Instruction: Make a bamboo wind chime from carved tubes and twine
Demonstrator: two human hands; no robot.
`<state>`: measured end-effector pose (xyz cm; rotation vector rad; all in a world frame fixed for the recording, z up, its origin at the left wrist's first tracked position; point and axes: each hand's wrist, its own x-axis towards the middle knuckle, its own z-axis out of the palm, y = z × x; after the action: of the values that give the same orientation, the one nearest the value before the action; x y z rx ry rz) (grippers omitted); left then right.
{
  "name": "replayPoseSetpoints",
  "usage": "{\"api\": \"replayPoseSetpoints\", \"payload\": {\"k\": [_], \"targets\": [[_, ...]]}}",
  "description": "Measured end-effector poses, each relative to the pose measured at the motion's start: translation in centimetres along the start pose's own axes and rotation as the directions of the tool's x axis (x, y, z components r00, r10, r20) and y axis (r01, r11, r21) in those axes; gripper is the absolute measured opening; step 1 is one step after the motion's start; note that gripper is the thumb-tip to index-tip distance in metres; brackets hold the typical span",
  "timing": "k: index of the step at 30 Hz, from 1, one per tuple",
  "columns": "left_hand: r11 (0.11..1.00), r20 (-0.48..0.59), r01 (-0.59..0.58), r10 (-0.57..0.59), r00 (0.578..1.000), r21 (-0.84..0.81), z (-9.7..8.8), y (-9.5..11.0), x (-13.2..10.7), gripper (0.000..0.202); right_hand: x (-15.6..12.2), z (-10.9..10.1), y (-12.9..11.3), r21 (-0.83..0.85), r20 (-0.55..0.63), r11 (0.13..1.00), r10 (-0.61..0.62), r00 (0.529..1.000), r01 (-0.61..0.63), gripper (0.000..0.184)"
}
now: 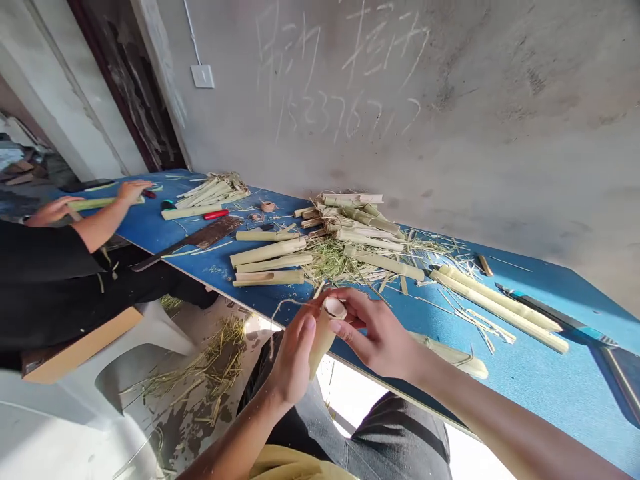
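Above my lap, close to the table's front edge, a short pale bamboo tube [323, 343] is held tilted, its open white end facing up. My left hand [295, 357] wraps around its side, with the thumb along it. The fingers and thumb of my right hand [373, 330] close on the rim at the top end. A thin strand of cord or fibre [286, 303] trails off to the left from near the tube's top. Split bamboo pieces [270, 253] lie on the table just beyond my hands.
The blue table [565, 393] runs along a grey wall. A bamboo pile [357, 223] with shavings stands beyond my hands. A long blade [200, 240] lies left, a saw [555, 313] right. A co-worker's hands [131, 192] hold a bamboo strip at far left. Shavings [215, 367] litter the floor.
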<state>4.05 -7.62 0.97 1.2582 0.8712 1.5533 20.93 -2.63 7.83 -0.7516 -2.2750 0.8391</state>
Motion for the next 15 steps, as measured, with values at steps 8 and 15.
{"api": "replayPoseSetpoints", "payload": {"k": [8, 15], "targets": [[0.974, -0.072, -0.046, 0.063, 0.995, 0.222, -2.1, 0.5, 0.6, 0.047, -0.6, 2.2, 2.9, -0.034, 0.04, 0.998, -0.057, 0.998, 0.058, 0.042], [0.941, -0.269, 0.021, 0.075, 0.96, 0.337, -1.5, -1.6, -0.6, 0.05, -1.4, 3.7, 3.0, -0.326, 0.109, 0.944, -0.009, 0.994, 0.044, 0.058]]}}
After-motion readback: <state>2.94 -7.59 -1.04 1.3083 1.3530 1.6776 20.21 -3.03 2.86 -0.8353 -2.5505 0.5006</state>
